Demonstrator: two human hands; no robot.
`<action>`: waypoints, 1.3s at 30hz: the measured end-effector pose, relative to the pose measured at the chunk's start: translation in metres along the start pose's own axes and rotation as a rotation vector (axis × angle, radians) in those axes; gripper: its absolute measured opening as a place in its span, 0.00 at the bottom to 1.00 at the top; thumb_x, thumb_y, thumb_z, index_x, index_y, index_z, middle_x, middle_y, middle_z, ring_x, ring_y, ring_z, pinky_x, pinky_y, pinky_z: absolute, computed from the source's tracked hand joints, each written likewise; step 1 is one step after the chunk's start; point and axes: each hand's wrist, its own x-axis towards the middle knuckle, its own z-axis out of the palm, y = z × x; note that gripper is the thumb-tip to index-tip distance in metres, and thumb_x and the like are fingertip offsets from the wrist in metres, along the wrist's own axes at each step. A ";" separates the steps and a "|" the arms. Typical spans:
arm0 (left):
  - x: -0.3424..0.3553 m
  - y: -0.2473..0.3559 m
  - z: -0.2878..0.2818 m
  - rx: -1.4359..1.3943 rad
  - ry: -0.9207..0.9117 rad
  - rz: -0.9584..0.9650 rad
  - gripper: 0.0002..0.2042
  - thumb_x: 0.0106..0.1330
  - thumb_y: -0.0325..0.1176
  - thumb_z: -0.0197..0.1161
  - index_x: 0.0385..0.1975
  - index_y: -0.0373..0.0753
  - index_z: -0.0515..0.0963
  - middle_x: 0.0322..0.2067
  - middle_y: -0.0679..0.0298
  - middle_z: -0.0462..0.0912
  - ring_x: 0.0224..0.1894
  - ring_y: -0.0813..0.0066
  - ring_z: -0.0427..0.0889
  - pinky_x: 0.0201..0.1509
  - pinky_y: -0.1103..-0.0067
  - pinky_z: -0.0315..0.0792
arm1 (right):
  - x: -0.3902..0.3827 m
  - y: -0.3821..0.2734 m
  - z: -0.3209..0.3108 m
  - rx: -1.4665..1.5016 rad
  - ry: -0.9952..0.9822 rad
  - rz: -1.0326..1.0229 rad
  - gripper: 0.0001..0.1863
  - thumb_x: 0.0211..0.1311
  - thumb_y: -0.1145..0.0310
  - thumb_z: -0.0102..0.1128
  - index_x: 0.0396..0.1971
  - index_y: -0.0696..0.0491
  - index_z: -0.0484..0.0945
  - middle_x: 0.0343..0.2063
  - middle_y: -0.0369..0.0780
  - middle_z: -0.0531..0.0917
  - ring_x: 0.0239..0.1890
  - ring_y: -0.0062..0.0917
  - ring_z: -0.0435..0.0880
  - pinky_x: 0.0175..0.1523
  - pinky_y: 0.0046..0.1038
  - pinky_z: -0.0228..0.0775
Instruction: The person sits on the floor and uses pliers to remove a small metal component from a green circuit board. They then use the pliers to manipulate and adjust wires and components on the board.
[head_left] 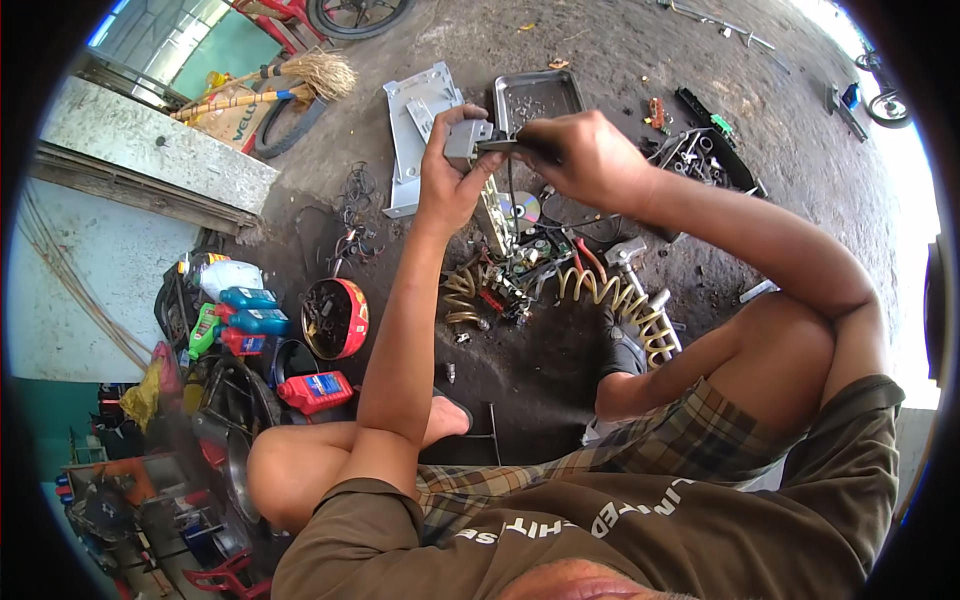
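Dark, stained floor, strewn with parts and tools, beside a pale wall panel at left. Left of frame: one green bottle; blue bottles, grouped just beside it. Upper left: one straw broom. Left of centre: one red jug, lying down; one round red tin, holding small dark pieces. Upper centre: one silver metal panel, flat on the floor; left hand, gripping a grey boxy part, raised above the clutter; one shallow metal tray, containing small bits; right hand, fingers curled close to the grey boxy part, any hold on it impossible to tell. Below: red-handled pliers; one yellowish coiled hose. Upper right: assorted metal tools; one motorbike, partly visible.
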 end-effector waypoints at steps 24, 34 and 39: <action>-0.002 0.000 -0.003 0.027 0.026 0.030 0.25 0.70 0.24 0.72 0.63 0.37 0.68 0.53 0.64 0.78 0.55 0.77 0.81 0.60 0.77 0.76 | 0.010 -0.008 -0.011 0.585 -0.268 0.715 0.26 0.73 0.48 0.69 0.40 0.61 0.87 0.21 0.34 0.79 0.19 0.21 0.75 0.26 0.30 0.71; -0.001 -0.002 0.004 0.094 0.034 0.053 0.25 0.69 0.23 0.73 0.62 0.36 0.69 0.50 0.62 0.82 0.52 0.77 0.82 0.59 0.77 0.76 | 0.003 0.018 -0.009 -0.174 0.032 -0.251 0.12 0.69 0.63 0.68 0.33 0.57 0.81 0.25 0.44 0.82 0.29 0.40 0.87 0.35 0.41 0.78; -0.002 -0.001 0.000 0.059 0.035 0.054 0.24 0.69 0.23 0.72 0.62 0.36 0.69 0.50 0.62 0.82 0.53 0.77 0.82 0.59 0.77 0.76 | 0.000 0.005 -0.007 -0.107 0.086 -0.224 0.13 0.70 0.62 0.67 0.37 0.58 0.82 0.33 0.44 0.87 0.34 0.43 0.89 0.38 0.38 0.83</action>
